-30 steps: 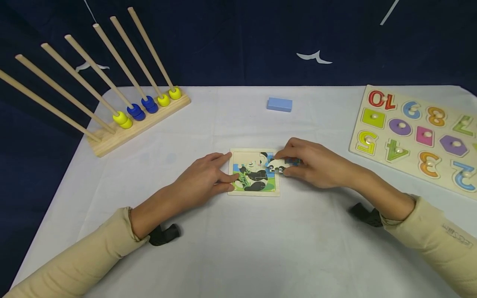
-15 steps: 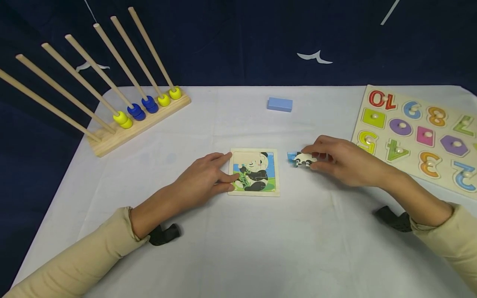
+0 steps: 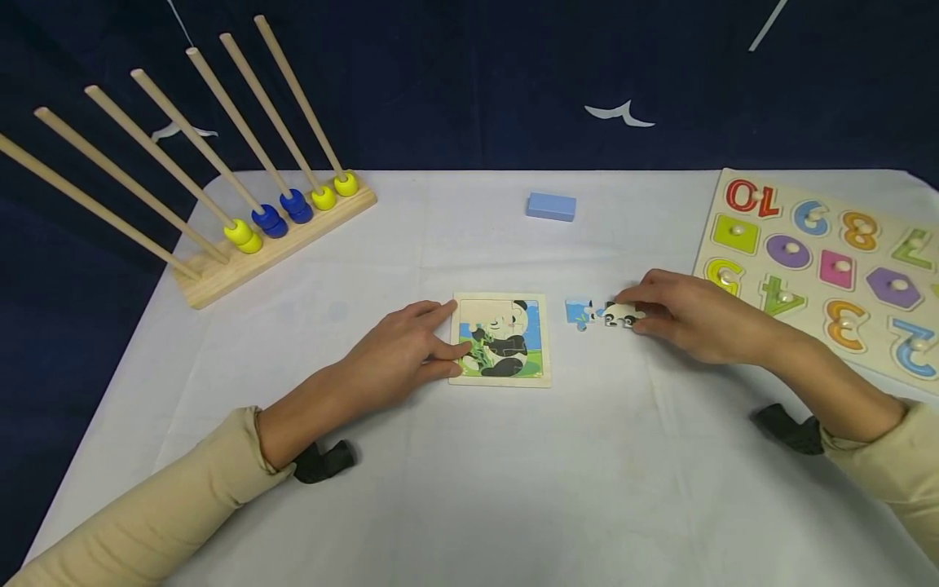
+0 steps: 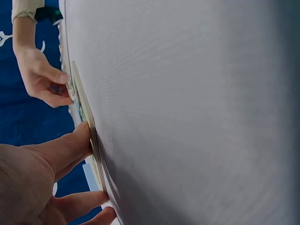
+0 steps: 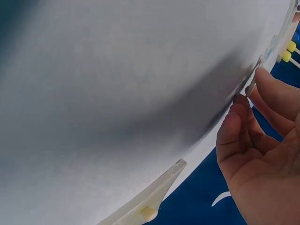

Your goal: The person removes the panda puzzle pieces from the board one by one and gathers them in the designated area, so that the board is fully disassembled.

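Left hand (image 3: 403,349), near-straight fingers, rests on panda puzzle board (image 3: 546,346); right hand (image 3: 697,318) pinches panda-eyes piece (image 3: 620,314) right of board, could knock blue piece (image 3: 576,311) between if slid boardward.

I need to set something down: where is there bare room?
Widest: the near white cloth between left sleeve and right sleeve. Also bare: between abacus and blue block, and from the blue block across to the number board. Crowded: between panda puzzle and number board, where loose pieces sit by the right hand.
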Tool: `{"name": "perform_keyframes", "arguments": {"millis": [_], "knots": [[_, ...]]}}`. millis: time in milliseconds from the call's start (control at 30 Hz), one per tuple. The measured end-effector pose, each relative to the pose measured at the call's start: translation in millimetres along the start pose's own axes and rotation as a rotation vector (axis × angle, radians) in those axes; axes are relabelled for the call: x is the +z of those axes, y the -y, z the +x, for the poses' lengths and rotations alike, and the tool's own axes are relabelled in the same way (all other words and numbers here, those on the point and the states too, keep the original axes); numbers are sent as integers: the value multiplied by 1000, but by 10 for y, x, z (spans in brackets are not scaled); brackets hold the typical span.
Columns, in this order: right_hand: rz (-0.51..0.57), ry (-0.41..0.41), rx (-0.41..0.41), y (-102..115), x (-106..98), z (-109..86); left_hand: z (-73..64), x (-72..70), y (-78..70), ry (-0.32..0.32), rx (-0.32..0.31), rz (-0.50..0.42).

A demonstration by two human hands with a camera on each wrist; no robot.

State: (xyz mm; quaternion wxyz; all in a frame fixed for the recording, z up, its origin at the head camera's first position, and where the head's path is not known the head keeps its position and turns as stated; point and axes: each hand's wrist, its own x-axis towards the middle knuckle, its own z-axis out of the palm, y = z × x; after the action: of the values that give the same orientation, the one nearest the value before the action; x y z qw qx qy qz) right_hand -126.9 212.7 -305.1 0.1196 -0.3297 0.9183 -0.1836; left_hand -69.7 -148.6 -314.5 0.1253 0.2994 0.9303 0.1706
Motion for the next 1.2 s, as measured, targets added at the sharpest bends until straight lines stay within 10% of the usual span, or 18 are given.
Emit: {"name": "perform_keyframes", "arguments": {"millis": [1200], "knots": [[-31, -11, 44, 70, 42, 80, -5, 5, -6, 12, -33, -16]]}}
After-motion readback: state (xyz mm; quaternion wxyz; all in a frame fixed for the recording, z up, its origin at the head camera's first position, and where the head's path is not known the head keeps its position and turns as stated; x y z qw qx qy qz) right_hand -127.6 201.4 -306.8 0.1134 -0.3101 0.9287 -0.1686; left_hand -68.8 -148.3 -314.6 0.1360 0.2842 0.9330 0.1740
